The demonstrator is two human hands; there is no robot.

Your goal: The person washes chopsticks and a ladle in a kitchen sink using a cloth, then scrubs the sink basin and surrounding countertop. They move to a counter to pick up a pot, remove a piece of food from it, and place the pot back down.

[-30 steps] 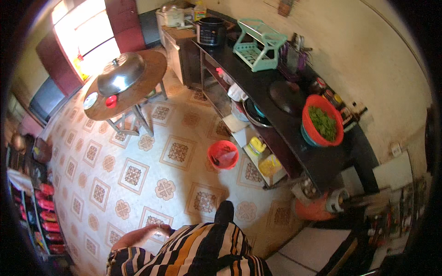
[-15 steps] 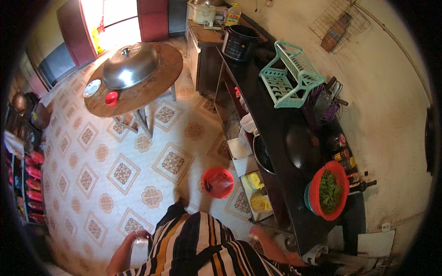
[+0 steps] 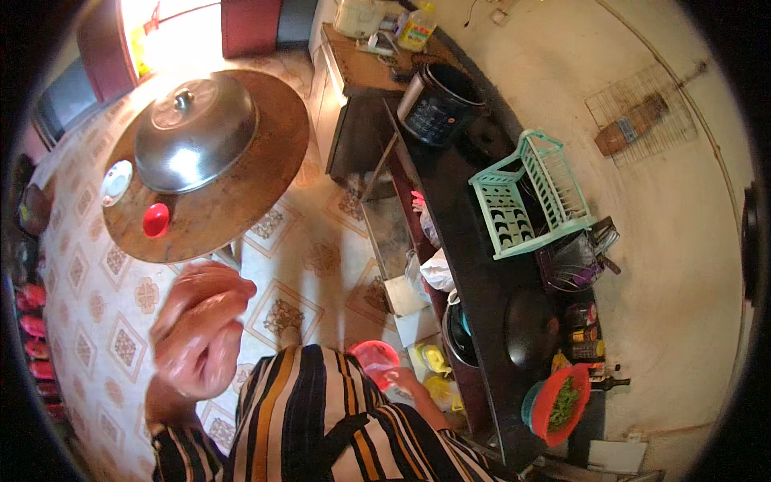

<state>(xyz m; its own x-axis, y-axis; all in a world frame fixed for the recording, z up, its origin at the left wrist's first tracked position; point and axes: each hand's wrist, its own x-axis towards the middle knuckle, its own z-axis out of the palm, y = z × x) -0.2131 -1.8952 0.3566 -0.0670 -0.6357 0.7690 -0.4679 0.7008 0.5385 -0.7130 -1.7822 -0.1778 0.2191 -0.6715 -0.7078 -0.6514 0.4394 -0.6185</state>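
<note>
My left hand point(image 3: 201, 329) is raised in front of me at the left, its fingers curled in and nothing visible in them. Low beside my striped shirt, my right hand point(image 3: 405, 381) hangs over the edge of a red basin point(image 3: 372, 354) on the floor. Its fingers look loosely stretched, with nothing seen in them. The basin is partly hidden by my shirt and hand. Beyond my left hand stands a round wooden table point(image 3: 265, 193) bearing a large domed metal lid point(image 3: 197, 132), a small red bowl point(image 3: 156, 219) and a white plate point(image 3: 117, 183).
Along the right runs a black counter point(image 3: 482, 321) with a dark pot point(image 3: 440, 104), a green dish rack point(image 3: 526, 205), a black wok lid point(image 3: 530, 329) and a red colander point(image 3: 550, 430) of green leaves. Below it are yellow containers point(image 3: 434, 358). A wooden cabinet point(image 3: 365, 60) stands farther back.
My left hand has come up and forward from beside my hip. My right hand has moved left to the red basin. The whole view has shifted toward the table.
</note>
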